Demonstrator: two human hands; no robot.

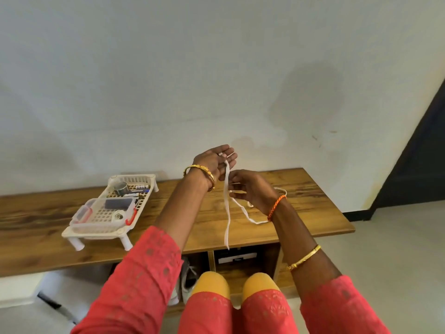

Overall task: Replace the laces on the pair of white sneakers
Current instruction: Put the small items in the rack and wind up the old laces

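Observation:
A white flat shoelace (226,213) hangs in the air above the wooden table (301,189). My left hand (213,162) is raised, palm towards me, with the lace looped over its fingers. Just below and to the right, my right hand (250,186) pinches lace strands in curled fingers. One end dangles past the table's front edge; another strand trails onto the tabletop by my right wrist. A white sneaker (187,280) stands on the floor under the table, partly hidden by my left sleeve.
A white plastic basket tray (79,233) on legs stands on the table's left part, holding a clear lidded box with red clips (106,210), a tin and small items. A dark box (237,257) sits in the shelf under the table. The wall rises right behind.

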